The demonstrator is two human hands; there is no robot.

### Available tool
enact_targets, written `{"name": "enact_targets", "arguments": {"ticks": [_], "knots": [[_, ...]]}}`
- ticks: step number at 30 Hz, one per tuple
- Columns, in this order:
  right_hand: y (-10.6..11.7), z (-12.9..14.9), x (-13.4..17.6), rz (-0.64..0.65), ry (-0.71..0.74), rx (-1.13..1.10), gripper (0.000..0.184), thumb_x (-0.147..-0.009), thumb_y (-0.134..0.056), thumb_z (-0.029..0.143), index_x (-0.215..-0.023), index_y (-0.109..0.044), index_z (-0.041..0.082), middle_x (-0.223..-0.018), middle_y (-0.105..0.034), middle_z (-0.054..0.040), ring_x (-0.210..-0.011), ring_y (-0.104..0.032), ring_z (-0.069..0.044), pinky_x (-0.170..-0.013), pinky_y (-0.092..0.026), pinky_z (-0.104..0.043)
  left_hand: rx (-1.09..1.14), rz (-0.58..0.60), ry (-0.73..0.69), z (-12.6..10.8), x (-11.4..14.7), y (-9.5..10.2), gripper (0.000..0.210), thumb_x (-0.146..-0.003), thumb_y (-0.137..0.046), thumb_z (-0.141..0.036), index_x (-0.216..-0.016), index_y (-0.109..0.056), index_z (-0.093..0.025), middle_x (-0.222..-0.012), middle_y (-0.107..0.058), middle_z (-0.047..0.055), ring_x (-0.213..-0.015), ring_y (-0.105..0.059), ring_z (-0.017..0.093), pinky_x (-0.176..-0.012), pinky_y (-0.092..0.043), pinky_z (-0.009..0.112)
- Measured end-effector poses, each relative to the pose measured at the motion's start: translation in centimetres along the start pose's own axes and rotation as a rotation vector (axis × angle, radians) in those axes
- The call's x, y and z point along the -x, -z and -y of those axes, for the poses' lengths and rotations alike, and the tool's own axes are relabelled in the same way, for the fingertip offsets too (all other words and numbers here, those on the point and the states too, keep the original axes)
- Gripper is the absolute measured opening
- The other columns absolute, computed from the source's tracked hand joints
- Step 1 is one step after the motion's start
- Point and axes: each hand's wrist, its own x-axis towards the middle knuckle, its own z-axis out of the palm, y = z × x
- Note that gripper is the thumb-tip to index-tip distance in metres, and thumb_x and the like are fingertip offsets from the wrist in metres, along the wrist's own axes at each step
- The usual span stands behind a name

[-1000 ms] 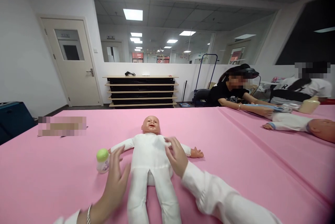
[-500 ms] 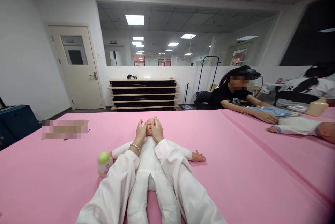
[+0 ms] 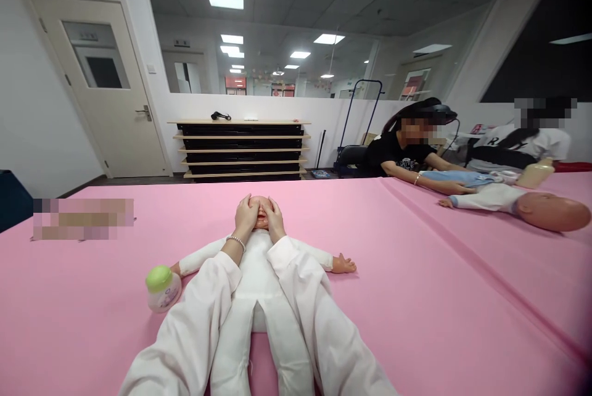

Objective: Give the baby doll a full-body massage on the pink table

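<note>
A baby doll (image 3: 257,272) in a white cloth suit lies on its back on the pink-covered table (image 3: 407,297), head away from me and arms spread. My left hand (image 3: 246,216) cups one side of its head, the thumb lying over the upper face. On the other side, my right hand (image 3: 275,218) mirrors this grip, its thumb also on the face. Between the thumbs the doll's mouth and chin show; the fingers' far ends are partly hidden behind the head. Beside the doll's hand on the left stands a jar (image 3: 164,294) with a green lid.
At the right, a person in black (image 3: 407,143) handles a second doll (image 3: 502,198) near a pale bottle (image 3: 536,173). Another person in white (image 3: 531,137) is behind. A blurred-out patch (image 3: 83,219) covers something at the table's left. A low shelf rack (image 3: 243,148) stands beyond the table.
Both hands have closed in around the doll's head, with the thumbs now laid across its upper face. The camera view has shifted, bringing the second doll's head more into sight.
</note>
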Motion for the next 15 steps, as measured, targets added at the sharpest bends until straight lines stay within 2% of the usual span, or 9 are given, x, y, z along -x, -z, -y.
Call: {"name": "enact_targets", "arguments": {"ticks": [7, 11, 15], "knots": [[0.0, 1.5, 0.6, 0.018, 0.062, 0.011, 0.037, -0.067, -0.057, 0.029, -0.103, -0.052, 0.018, -0.123, -0.051, -0.0085, -0.117, -0.046, -0.019, -0.102, -0.033, -0.033, -0.006, -0.012, -0.070, 0.7, 0.4, 0.3, 0.043, -0.077, -0.052, -0.027, -0.117, -0.053, -0.014, -0.125, -0.052, 0.011, -0.117, -0.046, 0.023, -0.101, -0.034, 0.033], [0.1, 1.9, 0.9, 0.039, 0.113, 0.021, 0.038, -0.066, -0.058, 0.028, -0.102, -0.050, 0.018, -0.119, -0.054, -0.0084, -0.113, -0.048, -0.019, -0.101, -0.034, -0.032, -0.007, -0.037, -0.104, 1.0, 0.6, 0.3, 0.042, -0.075, -0.054, -0.023, -0.116, -0.054, -0.013, -0.122, -0.053, 0.012, -0.115, -0.047, 0.023, -0.100, -0.035, 0.035], [0.2, 1.6, 0.9, 0.019, 0.121, 0.031, 0.030, -0.072, -0.050, 0.031, -0.100, -0.050, 0.019, -0.114, -0.056, -0.0070, -0.109, -0.050, -0.018, -0.099, -0.036, -0.033, 0.001, -0.048, -0.134, 1.0, 0.8, 0.2, 0.040, -0.074, -0.052, -0.020, -0.114, -0.055, -0.014, -0.120, -0.054, 0.010, -0.114, -0.047, 0.023, -0.100, -0.035, 0.035]]}}
